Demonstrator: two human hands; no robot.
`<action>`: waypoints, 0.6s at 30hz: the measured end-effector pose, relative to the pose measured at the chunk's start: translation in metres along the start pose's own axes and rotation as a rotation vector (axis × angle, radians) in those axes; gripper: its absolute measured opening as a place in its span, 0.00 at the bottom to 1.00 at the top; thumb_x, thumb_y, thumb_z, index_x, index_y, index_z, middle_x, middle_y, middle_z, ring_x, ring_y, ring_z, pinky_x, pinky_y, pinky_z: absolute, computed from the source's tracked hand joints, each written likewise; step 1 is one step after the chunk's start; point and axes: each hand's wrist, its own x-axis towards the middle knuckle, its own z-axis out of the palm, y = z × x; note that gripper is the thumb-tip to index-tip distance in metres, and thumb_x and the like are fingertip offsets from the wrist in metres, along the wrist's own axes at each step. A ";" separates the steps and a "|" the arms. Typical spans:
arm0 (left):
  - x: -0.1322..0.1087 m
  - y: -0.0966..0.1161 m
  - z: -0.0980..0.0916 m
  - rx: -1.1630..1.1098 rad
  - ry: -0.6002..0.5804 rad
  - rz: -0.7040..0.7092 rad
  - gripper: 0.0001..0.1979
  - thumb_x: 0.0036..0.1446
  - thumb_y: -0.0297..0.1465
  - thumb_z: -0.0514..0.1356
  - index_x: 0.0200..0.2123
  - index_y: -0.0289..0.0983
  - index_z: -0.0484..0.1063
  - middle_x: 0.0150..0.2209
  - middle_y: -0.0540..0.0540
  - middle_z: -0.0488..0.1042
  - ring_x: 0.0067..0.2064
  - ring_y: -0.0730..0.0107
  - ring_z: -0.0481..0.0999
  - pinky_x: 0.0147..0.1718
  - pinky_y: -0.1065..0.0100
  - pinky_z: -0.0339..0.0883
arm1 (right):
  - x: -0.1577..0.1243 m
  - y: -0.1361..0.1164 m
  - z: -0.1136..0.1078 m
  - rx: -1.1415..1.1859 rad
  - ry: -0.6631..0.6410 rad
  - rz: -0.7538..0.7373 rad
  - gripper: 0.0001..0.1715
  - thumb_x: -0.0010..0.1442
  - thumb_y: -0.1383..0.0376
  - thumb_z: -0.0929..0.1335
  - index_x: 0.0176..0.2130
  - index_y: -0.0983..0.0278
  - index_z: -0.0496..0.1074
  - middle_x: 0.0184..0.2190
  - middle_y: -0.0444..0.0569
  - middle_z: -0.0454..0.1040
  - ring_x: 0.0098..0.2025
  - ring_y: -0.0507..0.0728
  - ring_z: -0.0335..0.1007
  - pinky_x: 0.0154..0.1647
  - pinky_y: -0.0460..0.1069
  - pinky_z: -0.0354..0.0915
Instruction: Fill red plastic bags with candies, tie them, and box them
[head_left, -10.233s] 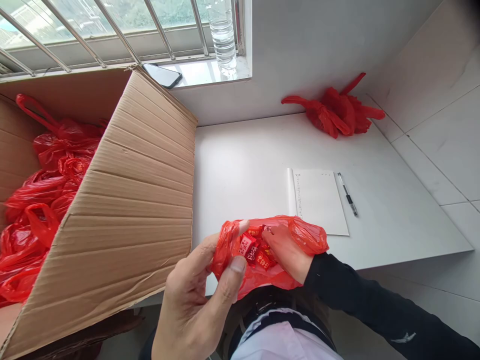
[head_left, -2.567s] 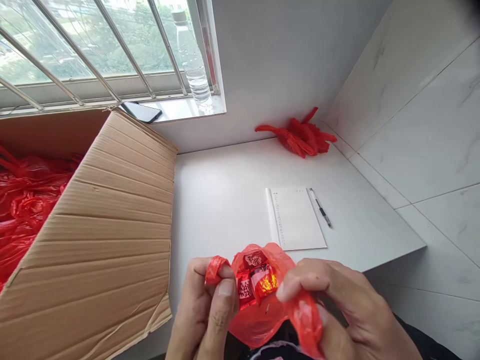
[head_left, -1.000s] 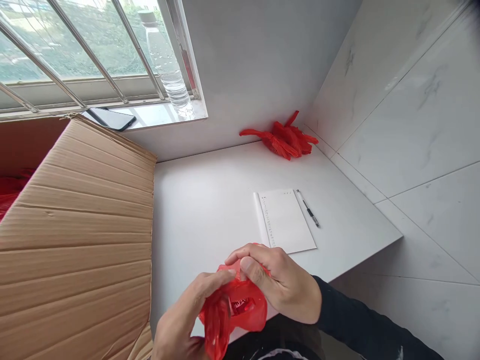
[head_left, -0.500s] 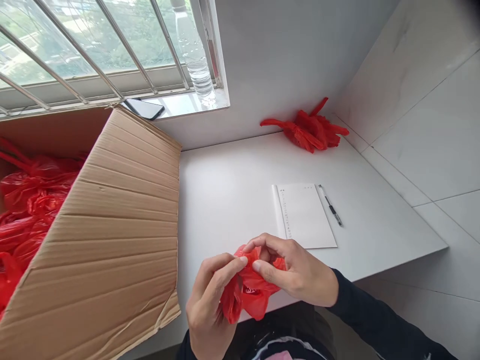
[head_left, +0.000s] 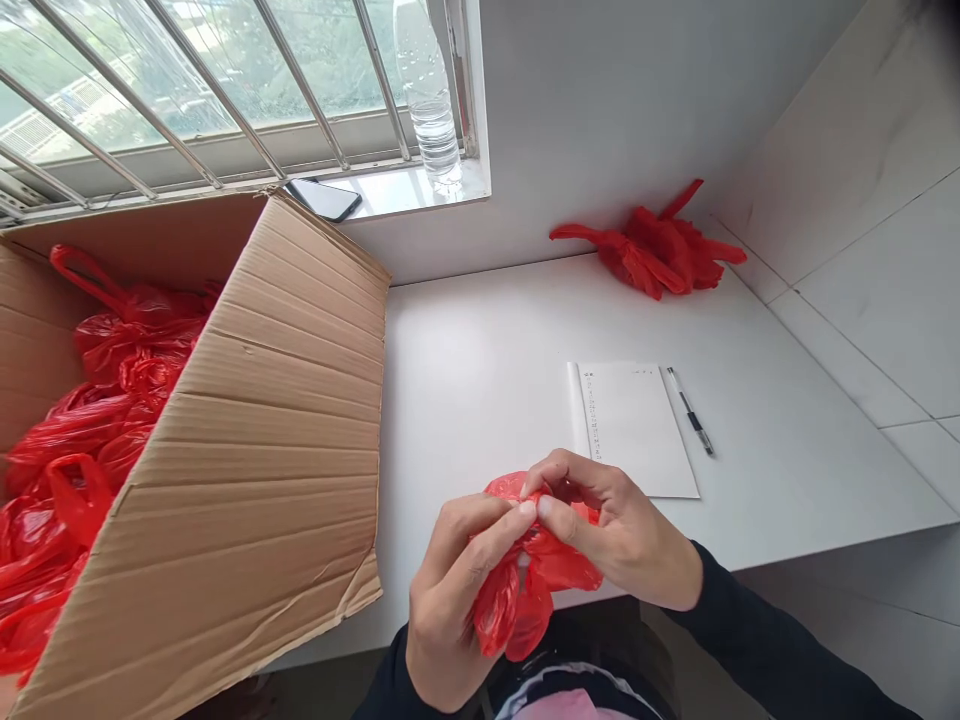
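Observation:
A small red plastic bag is bunched between both my hands over the near edge of the white table. My left hand is closed around the bag's left side, its fingertips pinching the top. My right hand is closed on the bag's top from the right, thumb and fingers pressed against the left fingertips. The bag's handles are gathered together, and what it contains is hidden.
A large open cardboard box on the left holds several red bags. A white notepad and a pen lie on the table. A pile of red bags sits at the back. A phone and a water bottle stand on the windowsill.
The bag was open with red wrapped sweets showing; both hands have since drawn its handles together and bunched its top shut. The view has swung back left, showing the box's contents again.

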 end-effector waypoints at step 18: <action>-0.055 -0.009 -0.010 0.216 -0.012 -0.200 0.24 0.71 0.25 0.51 0.68 0.42 0.65 0.63 0.39 0.71 0.67 0.53 0.65 0.61 0.52 0.66 | -0.028 0.032 -0.028 -0.436 0.323 0.024 0.09 0.72 0.58 0.65 0.43 0.58 0.72 0.38 0.46 0.75 0.41 0.56 0.73 0.43 0.51 0.68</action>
